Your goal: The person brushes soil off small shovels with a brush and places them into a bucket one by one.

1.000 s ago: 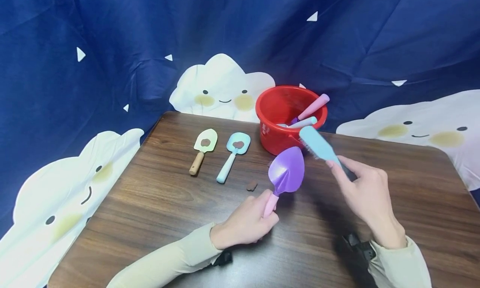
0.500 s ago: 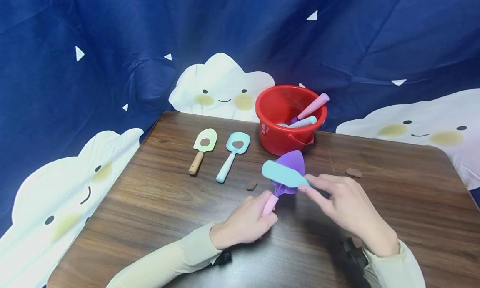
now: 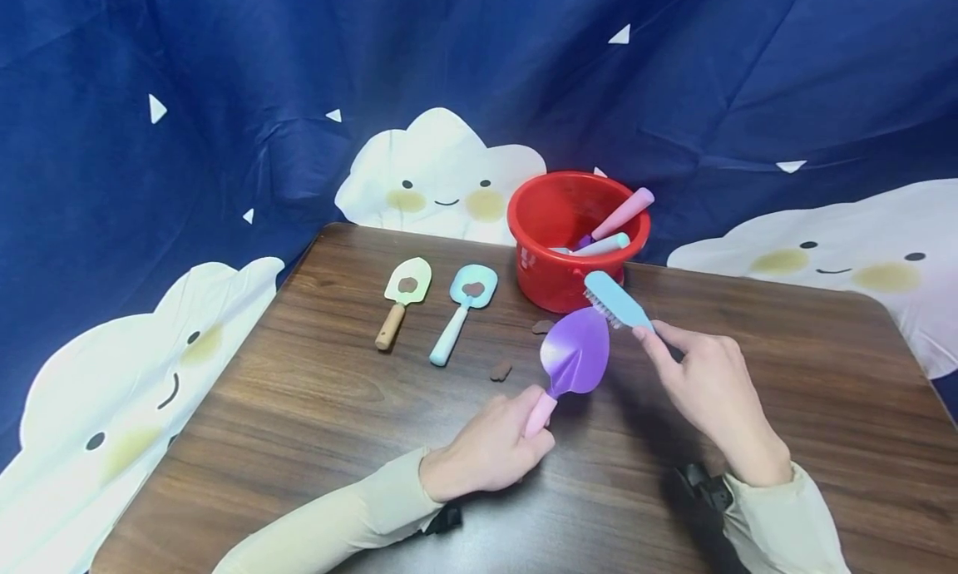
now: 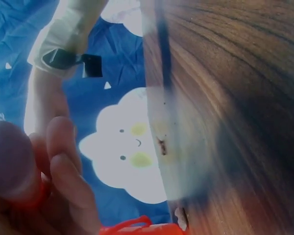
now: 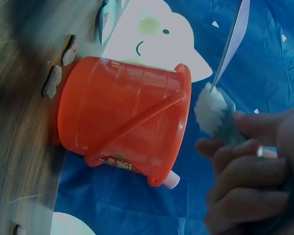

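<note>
My left hand (image 3: pixel 490 441) grips the pink handle of a garden trowel (image 3: pixel 576 349), its purple blade held up over the table. In my right hand (image 3: pixel 711 383) is a light blue scrubbing brush (image 3: pixel 617 298), pinched by its handle end. Pale bristles (image 5: pixel 209 108) meet the upper right edge of the blade in the right wrist view. Just beyond both tools stands a red bucket (image 3: pixel 557 283). Two more tools lie flat to the left: a pale green trowel (image 3: pixel 410 274) with a wooden handle and a light blue spade (image 3: pixel 451 333).
A pink handle (image 3: pixel 623 212) and a pale blue handle (image 3: pixel 606 244) stick out of the bucket. Small brown pieces (image 3: pixel 501 370) lie on the wooden table (image 3: pixel 322 408). Behind the table hangs a dark blue cloth (image 3: pixel 419 50) with clouds on it.
The brush swung left across the purple blade, then back up and right to its edge. My left hand and the trowel stay nearly still, the blade slightly lower than at first.
</note>
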Demonstrator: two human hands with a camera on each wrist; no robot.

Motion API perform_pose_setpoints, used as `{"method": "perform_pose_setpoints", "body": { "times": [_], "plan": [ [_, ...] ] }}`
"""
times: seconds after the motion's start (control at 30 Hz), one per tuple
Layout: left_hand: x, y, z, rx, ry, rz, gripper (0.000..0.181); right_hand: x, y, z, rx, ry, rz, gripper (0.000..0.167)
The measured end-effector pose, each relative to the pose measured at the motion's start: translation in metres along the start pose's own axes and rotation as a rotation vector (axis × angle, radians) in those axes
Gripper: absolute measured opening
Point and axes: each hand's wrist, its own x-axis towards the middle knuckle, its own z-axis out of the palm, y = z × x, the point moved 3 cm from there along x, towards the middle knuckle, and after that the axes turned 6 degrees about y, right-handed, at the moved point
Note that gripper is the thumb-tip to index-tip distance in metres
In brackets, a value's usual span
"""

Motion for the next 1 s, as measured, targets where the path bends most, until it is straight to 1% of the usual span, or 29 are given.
{"method": "perform_pose_setpoints", "body": {
  "times": [0.07, 0.1, 0.13, 0.17, 0.27, 0.33, 0.37, 0.43, 0.53, 0.63, 0.7, 0.77, 0.83, 0.9, 1.0],
  "plan": [
    [0.0, 0.0, 0.0, 0.003, -0.001, 0.011, 0.012, -0.001, -0.001, 0.0, 0.002, 0.024, 0.003, 0.034],
    [0.0, 0.0, 0.001, -0.01, -0.009, 0.005, 0.011, -0.001, -0.002, 0.0, 0.015, 0.034, -0.01, 0.033],
    [0.001, 0.0, 0.001, -0.041, -0.023, -0.014, 0.011, -0.002, -0.004, -0.001, 0.031, 0.04, -0.038, 0.032],
    [0.001, -0.001, 0.002, -0.08, -0.036, -0.036, 0.011, -0.003, -0.007, -0.001, 0.052, 0.043, -0.081, 0.032],
    [0.002, -0.002, 0.002, -0.233, -0.074, -0.137, 0.011, -0.008, -0.015, 0.0, 0.118, -0.006, -0.25, 0.035],
    [0.002, -0.002, 0.002, -0.307, -0.079, -0.192, 0.01, -0.012, -0.019, 0.001, 0.149, -0.054, -0.347, 0.035],
    [0.002, -0.002, 0.001, -0.322, -0.075, -0.203, 0.009, -0.013, -0.02, 0.002, 0.16, -0.076, -0.377, 0.035],
    [0.003, -0.003, -0.001, -0.325, -0.062, -0.213, 0.008, -0.014, -0.02, 0.002, 0.168, -0.112, -0.398, 0.035],
    [0.002, -0.002, -0.003, -0.309, -0.053, -0.205, 0.008, -0.012, -0.017, 0.002, 0.163, -0.14, -0.37, 0.035],
    [0.001, -0.001, -0.004, -0.298, -0.057, -0.188, 0.008, -0.008, -0.009, 0.002, 0.162, -0.165, -0.307, 0.035],
    [0.001, 0.0, -0.005, -0.289, -0.056, -0.169, 0.007, -0.005, -0.003, 0.002, 0.164, -0.166, -0.262, 0.035],
    [0.0, 0.0, -0.005, -0.272, -0.051, -0.145, 0.007, -0.001, 0.002, 0.002, 0.165, -0.143, -0.222, 0.035],
    [0.0, 0.0, -0.005, -0.247, -0.047, -0.124, 0.007, 0.002, 0.007, 0.002, 0.149, -0.103, -0.186, 0.036],
    [0.0, 0.0, -0.005, -0.218, -0.045, -0.104, 0.007, 0.004, 0.01, 0.002, 0.123, -0.058, -0.159, 0.035],
    [0.0, 0.0, -0.005, -0.174, -0.044, -0.081, 0.008, 0.006, 0.01, 0.003, 0.068, -0.017, -0.118, 0.034]
  ]
}}
